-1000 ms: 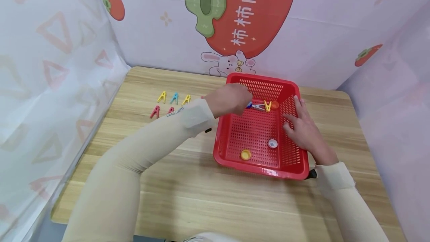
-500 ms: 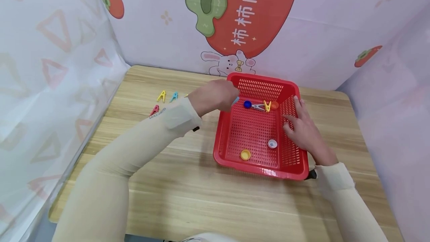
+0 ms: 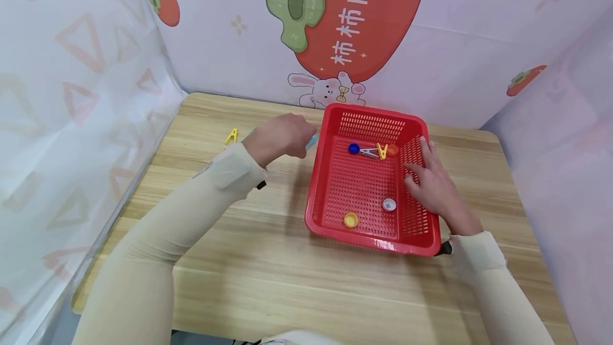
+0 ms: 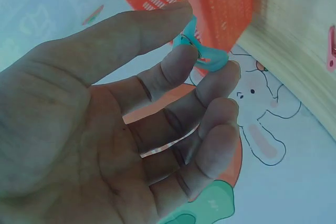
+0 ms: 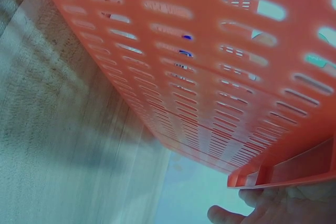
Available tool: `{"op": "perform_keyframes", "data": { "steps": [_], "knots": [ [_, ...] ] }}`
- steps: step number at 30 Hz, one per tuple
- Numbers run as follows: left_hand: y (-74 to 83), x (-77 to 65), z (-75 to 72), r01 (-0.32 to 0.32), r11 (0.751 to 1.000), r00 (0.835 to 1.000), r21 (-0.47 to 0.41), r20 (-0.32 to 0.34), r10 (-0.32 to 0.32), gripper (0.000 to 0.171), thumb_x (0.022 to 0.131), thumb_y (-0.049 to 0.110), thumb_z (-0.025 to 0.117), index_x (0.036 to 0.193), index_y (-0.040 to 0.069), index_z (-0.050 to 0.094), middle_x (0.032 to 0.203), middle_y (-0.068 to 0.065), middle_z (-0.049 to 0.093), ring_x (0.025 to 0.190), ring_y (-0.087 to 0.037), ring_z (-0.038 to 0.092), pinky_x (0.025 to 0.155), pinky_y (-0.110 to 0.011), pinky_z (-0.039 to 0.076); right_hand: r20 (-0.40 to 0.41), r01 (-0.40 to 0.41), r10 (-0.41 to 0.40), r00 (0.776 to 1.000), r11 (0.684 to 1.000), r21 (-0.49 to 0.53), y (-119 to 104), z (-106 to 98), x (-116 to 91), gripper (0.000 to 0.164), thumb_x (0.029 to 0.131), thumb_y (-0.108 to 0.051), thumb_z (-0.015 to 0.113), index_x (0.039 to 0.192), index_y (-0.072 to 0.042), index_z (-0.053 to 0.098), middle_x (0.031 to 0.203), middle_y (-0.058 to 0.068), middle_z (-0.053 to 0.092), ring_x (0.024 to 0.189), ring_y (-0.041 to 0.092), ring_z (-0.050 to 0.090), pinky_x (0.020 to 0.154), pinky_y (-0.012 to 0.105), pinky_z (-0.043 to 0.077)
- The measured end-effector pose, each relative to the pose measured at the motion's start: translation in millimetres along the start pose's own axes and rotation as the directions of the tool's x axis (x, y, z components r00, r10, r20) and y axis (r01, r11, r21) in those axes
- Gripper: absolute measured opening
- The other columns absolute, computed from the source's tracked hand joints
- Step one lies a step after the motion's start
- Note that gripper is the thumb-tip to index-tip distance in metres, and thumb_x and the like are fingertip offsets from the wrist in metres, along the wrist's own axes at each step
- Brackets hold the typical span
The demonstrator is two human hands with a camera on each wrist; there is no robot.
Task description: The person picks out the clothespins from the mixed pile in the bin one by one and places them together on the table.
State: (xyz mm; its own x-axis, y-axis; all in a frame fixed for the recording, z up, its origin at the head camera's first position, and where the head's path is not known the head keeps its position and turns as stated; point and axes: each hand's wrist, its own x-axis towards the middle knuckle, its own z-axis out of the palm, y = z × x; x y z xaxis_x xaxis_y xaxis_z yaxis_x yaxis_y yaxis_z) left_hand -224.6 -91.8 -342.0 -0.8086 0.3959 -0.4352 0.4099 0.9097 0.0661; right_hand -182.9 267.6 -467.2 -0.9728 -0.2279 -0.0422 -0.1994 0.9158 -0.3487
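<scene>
My left hand [image 3: 287,134] pinches a light blue clothespin [image 4: 207,56] between thumb and fingertips, just left of the red basket [image 3: 313,196]. The other fingers are loosely bent. My right hand [image 3: 433,188] rests on the basket's right rim, some fingers lying along it and others pointing inward. Inside the basket, a blue cap [image 3: 354,148], a grey clothespin [image 3: 369,152], a yellow clothespin [image 3: 382,151] and an orange cap [image 3: 392,150] form a row toward the back. A white cap [image 3: 389,205] and a yellow cap [image 3: 350,220] lie nearer the front.
On the wooden table [image 3: 249,265], another yellow clothespin [image 3: 232,136] lies behind my left forearm, which mostly hides the other clothespins there. A pink clothespin [image 4: 332,48] shows at the edge of the left wrist view. A printed cloth backdrop [image 3: 225,52] stands behind the table.
My left hand has moved left, out from over the basket, bringing the light blue clothespin with it and uncovering the blue cap. My right hand and the basket have stayed put.
</scene>
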Motion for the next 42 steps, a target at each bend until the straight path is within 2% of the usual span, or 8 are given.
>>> {"op": "perform_keyframes", "data": {
  "steps": [6, 9, 14, 21, 29, 35, 38, 42],
  "knots": [
    [-15.9, -0.3, 9.1, 0.046, 0.999, 0.999, -0.02, -0.008, -0.047, 0.026, 0.098, 0.016, 0.076, 0.123, 0.009, 0.069, 0.104, -0.009, 0.068, 0.095, -0.023, 0.06, 0.087, -0.038, 0.055, -0.015, 0.011, -0.011, 1.0, 1.0, 0.0, 0, 0, 0, 0.056, 0.098, -0.017, 0.068, 0.147, 0.009, 0.06, 0.184, 0.015, -0.01, 0.169, 0.047, -0.009, 0.116, 0.079, 0.029],
    [-27.7, 3.3, 19.7, 0.066, 0.998, 0.998, -0.021, -0.011, -0.067, 0.024, 0.099, 0.017, 0.073, 0.12, 0.008, 0.069, 0.103, -0.01, 0.067, 0.093, -0.023, 0.058, 0.087, -0.039, 0.053, -0.022, 0.016, -0.016, 1.0, 1.0, 0.0, 0, 0, 1, 0.057, 0.097, -0.016, 0.069, 0.147, 0.01, 0.061, 0.184, 0.017, -0.009, 0.168, 0.048, -0.007, 0.113, 0.08, 0.032],
    [-45.1, 12.0, 41.1, 0.11, 0.993, 0.994, -0.035, 0.015, -0.11, 0.032, 0.099, 0.017, 0.071, 0.129, 0.007, 0.068, 0.118, -0.013, 0.07, 0.1, -0.026, 0.059, 0.096, -0.043, 0.055, -0.025, 0.015, -0.015, 1.0, 1.0, -0.003, -1, 0, 1, 0.056, 0.098, -0.016, 0.068, 0.146, 0.01, 0.061, 0.184, 0.017, -0.008, 0.168, 0.049, -0.006, 0.115, 0.08, 0.03],
    [-58.6, 20.5, 63.0, 0.159, 0.983, 0.986, -0.096, 0.062, -0.154, 0.03, 0.103, 0.015, 0.067, 0.13, 0.004, 0.064, 0.114, -0.013, 0.065, 0.097, -0.025, 0.055, 0.086, -0.04, 0.05, -0.021, 0.014, -0.014, 1.0, 1.0, 0.001, -1, 0, 0, 0.055, 0.098, -0.016, 0.068, 0.146, 0.01, 0.061, 0.184, 0.017, -0.008, 0.168, 0.048, -0.007, 0.116, 0.08, 0.028],
    [-57.3, 32.0, 81.9, 0.181, 0.977, 0.983, -0.118, 0.061, -0.174, 0.042, 0.104, 0.016, 0.069, 0.143, 0.003, 0.06, 0.118, -0.016, 0.067, 0.1, -0.028, 0.06, 0.085, -0.038, 0.053, -0.029, 0.016, -0.016, 0.999, 1.0, 0.005, -1, 1, -1, 0.055, 0.098, -0.016, 0.067, 0.146, 0.009, 0.062, 0.184, 0.016, -0.007, 0.169, 0.047, -0.007, 0.119, 0.08, 0.024],
    [-51.2, 37.1, 95.9, 0.186, 0.975, 0.982, -0.12, -0.003, -0.187, 0.037, 0.104, 0.013, 0.063, 0.138, 0.001, 0.063, 0.111, -0.017, 0.069, 0.092, -0.027, 0.058, 0.077, -0.037, 0.05, -0.031, 0.019, -0.019, 0.999, 1.0, 0.014, 0, 1, -1, 0.055, 0.098, -0.016, 0.067, 0.146, 0.009, 0.061, 0.184, 0.016, -0.007, 0.169, 0.046, -0.008, 0.119, 0.08, 0.025],
    [-48.0, 39.4, 101.8, 0.184, 0.977, 0.982, -0.106, -0.026, -0.187, 0.037, 0.104, 0.012, 0.061, 0.139, 0.0, 0.062, 0.112, -0.017, 0.07, 0.091, -0.025, 0.056, 0.078, -0.037, 0.049, -0.033, 0.023, -0.023, 0.999, 1.0, 0.015, 0, 1, -1, 0.055, 0.098, -0.016, 0.067, 0.146, 0.009, 0.061, 0.184, 0.016, -0.007, 0.169, 0.046, -0.009, 0.118, 0.08, 0.026],
    [-44.3, 43.0, 107.5, 0.219, 0.965, 0.975, -0.147, -0.006, -0.222, 0.038, 0.104, 0.012, 0.062, 0.14, 0.001, 0.062, 0.113, -0.017, 0.069, 0.093, -0.027, 0.057, 0.077, -0.037, 0.048, -0.027, 0.023, -0.023, 0.999, 1.0, 0.014, 0, 1, 0, 0.055, 0.098, -0.016, 0.067, 0.147, 0.009, 0.061, 0.184, 0.015, -0.008, 0.169, 0.045, -0.01, 0.12, 0.08, 0.024]
  ]
}}
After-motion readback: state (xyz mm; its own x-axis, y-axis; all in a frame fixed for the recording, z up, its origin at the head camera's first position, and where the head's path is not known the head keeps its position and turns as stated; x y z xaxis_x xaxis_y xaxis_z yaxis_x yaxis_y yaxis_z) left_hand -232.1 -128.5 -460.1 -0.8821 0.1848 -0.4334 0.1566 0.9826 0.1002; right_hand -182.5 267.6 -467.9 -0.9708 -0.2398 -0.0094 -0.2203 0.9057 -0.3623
